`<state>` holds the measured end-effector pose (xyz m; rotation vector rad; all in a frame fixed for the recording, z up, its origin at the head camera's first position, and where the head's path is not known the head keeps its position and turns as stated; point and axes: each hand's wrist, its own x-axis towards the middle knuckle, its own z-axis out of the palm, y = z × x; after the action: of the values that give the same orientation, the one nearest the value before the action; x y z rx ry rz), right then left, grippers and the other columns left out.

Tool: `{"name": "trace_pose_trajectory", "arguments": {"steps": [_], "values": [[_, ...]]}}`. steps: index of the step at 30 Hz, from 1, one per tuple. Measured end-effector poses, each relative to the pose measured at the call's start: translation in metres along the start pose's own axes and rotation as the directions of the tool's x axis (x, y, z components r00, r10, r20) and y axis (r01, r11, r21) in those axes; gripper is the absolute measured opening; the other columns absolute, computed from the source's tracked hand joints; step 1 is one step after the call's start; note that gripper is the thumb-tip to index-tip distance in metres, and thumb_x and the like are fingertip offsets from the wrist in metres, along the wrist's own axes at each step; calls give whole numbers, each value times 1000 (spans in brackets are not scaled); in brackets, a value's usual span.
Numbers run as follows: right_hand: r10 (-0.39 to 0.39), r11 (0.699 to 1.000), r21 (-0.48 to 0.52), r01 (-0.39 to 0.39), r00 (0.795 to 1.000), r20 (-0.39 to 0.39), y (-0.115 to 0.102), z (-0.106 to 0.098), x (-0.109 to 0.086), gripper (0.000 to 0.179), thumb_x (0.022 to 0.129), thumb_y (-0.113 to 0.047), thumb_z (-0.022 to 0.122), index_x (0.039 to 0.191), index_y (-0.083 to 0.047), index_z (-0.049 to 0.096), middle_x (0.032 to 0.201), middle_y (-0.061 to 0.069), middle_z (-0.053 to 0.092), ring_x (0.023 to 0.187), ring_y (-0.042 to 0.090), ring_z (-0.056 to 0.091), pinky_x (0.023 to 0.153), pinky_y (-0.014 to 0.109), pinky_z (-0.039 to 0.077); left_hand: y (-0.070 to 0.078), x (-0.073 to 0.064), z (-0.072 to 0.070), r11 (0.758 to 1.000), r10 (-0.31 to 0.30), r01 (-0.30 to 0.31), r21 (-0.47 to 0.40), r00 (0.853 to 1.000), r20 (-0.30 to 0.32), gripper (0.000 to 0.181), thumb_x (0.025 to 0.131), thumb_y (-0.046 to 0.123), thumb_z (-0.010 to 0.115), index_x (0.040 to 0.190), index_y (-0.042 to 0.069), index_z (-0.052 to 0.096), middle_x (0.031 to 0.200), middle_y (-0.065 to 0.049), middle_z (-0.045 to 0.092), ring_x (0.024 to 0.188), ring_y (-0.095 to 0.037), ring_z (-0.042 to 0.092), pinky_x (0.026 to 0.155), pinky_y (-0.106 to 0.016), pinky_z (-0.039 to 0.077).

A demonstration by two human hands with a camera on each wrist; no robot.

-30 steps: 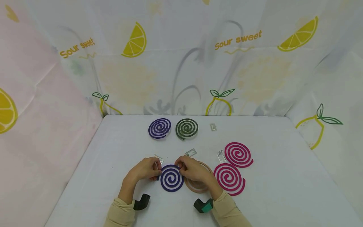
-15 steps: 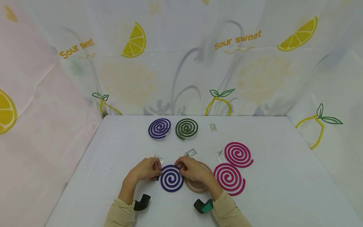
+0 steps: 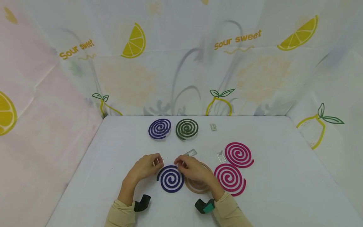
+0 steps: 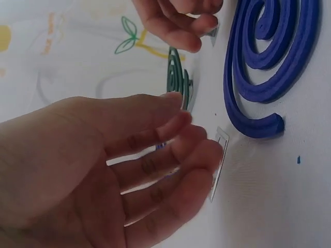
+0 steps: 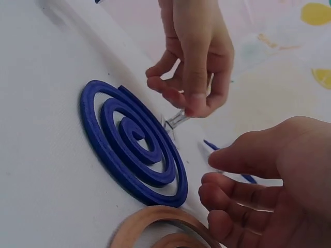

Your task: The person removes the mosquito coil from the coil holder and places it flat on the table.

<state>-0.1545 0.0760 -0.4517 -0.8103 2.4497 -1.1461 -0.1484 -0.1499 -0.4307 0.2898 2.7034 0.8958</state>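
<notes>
Both hands (image 3: 145,165) (image 3: 194,168) hover, loosely curled, empty, near a blue coil (image 5: 148,157); white tabletop (image 3: 283,183) meets lemon-print cloth (image 3: 175,75).

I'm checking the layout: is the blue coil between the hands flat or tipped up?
Flat. Across the views, the coil lies along the white table, with no edge visibly raised.
</notes>
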Motion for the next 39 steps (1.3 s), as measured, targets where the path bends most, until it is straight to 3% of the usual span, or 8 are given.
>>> {"name": "trace_pose_trajectory", "arguments": {"steps": [6, 10, 21, 26, 32, 39], "values": [[-42, 999, 8, 42, 999, -29, -2, -8, 0, 21, 95, -12, 49, 113, -8, 60, 94, -1, 62, 85, 11, 57, 75, 23, 49, 9, 7, -3, 999, 33, -29, 30, 986, -165, 5, 89, 23, 64, 89, 18, 63, 75, 5, 62, 62, -7, 52, 53, -25, 40], [-83, 996, 29, 85, 994, -73, -2, -15, 0, 21, 95, -10, 49, 111, -4, 61, 94, 4, 63, 83, 12, 58, 74, 22, 50, 16, 15, -5, 996, 84, -78, 35, 969, -234, 6, 90, 23, 63, 89, 17, 62, 76, 5, 64, 65, -7, 53, 56, -24, 42], [-65, 989, 113, 92, 972, -224, 16, -43, 1, 20, 95, -9, 53, 113, -2, 58, 100, 16, 65, 83, 18, 62, 67, 22, 50, 37, 47, -17, 960, 280, -266, 87, 924, -259, 5, 89, 16, 64, 93, 14, 63, 86, 2, 68, 73, -10, 60, 64, -26, 49], [3, 981, 189, 51, 962, -274, 29, -51, 5, 23, 95, -7, 53, 116, 2, 54, 96, 18, 62, 80, 30, 62, 61, 20, 48, 34, 71, -21, 939, 344, -336, 77, 898, -273, 10, 89, 11, 63, 97, 4, 64, 91, -6, 68, 77, -16, 63, 70, -32, 52], [129, 940, 340, -15, 940, -315, 43, -55, 14, 31, 94, -1, 50, 123, 9, 46, 98, 29, 59, 85, 46, 59, 59, 22, 47, 31, 96, -23, 944, 329, -316, 90, 901, -282, 18, 91, 12, 60, 105, 2, 64, 98, -9, 69, 82, -20, 65, 73, -35, 53], [277, 900, 419, -118, 898, -343, 49, -56, 20, 35, 95, -8, 51, 129, 0, 44, 101, 19, 59, 83, 26, 62, 63, 23, 49, 30, 112, -24, 946, 323, -303, 116, 905, -277, 19, 91, 12, 60, 106, 2, 64, 99, -10, 68, 82, -20, 64, 74, -35, 52]]}}
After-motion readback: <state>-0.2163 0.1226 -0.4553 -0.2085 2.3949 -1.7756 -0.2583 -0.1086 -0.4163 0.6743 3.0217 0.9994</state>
